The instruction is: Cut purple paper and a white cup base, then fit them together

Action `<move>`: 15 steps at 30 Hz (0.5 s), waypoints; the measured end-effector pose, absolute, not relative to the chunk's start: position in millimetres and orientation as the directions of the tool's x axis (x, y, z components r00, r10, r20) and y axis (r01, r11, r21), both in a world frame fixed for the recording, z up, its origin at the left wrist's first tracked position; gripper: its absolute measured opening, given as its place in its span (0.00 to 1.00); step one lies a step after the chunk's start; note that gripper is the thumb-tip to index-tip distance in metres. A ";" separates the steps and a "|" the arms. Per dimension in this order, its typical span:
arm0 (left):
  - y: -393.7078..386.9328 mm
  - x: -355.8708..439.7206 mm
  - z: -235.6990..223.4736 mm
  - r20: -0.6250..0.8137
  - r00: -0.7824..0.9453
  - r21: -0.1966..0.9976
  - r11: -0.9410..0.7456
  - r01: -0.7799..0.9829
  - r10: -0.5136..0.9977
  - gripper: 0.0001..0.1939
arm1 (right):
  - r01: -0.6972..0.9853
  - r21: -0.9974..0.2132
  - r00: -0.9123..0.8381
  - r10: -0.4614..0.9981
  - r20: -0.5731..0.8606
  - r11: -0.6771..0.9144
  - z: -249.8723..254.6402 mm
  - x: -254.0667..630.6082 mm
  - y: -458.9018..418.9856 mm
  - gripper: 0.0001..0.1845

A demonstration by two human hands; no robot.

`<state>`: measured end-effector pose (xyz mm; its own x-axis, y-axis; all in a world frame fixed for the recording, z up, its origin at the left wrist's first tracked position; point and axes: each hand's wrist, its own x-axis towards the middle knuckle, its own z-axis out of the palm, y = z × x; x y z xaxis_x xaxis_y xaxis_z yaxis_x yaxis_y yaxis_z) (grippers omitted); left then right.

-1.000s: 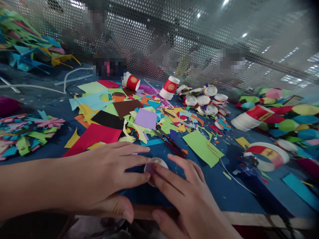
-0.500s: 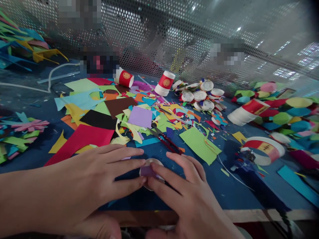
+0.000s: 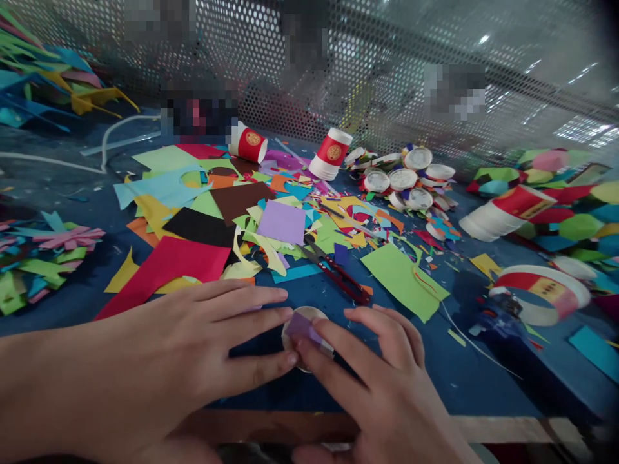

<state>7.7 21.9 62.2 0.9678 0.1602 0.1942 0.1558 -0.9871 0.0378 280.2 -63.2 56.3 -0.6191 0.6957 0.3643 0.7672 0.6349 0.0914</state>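
Note:
My left hand (image 3: 193,354) lies flat on the blue table (image 3: 464,374), fingers stretched out, their tips touching a small white paper disc (image 3: 304,322). A purple paper piece (image 3: 302,327) sits on that disc. My right hand (image 3: 382,380) reaches in from the right, and its fingertips press down on the purple piece and the disc. Both hands pin the disc to the table near the front edge.
Red-handled scissors (image 3: 338,274) lie just beyond the disc. Coloured paper sheets and scraps (image 3: 203,225) cover the middle. Red-and-white paper cups (image 3: 331,154) and several cut cup bottoms (image 3: 406,183) lie at the back. A cup ring (image 3: 541,293) and a blue tool (image 3: 503,319) are at the right.
The hands stay on the disc. My right fingers have slid a little over the purple piece, and the view has shifted slightly.

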 end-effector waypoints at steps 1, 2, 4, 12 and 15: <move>21.5 7.2 60.6 0.189 0.966 0.062 -0.984 0.169 0.178 0.49 | 0.764 0.089 -0.624 0.697 0.354 0.639 56.2 279.7 -62.6 0.38; 21.0 6.5 59.1 0.184 0.962 0.094 -0.978 0.189 0.203 0.49 | 0.760 0.086 -0.628 0.695 0.349 0.644 55.6 279.6 -62.1 0.38; 20.3 4.9 56.9 0.176 0.951 0.168 -0.959 0.227 0.255 0.47 | 0.754 0.073 -0.636 0.697 0.332 0.653 52.2 279.8 -61.2 0.38; 23.7 7.9 64.1 0.147 0.957 0.207 -0.954 0.216 0.249 0.40 | 0.745 -0.013 -0.619 0.699 0.358 0.667 43.2 285.1 -58.9 0.34; 25.4 11.2 67.0 0.156 0.957 0.223 -0.953 0.205 0.243 0.40 | 0.722 0.011 -0.666 0.691 0.282 0.692 48.1 291.1 -58.1 0.34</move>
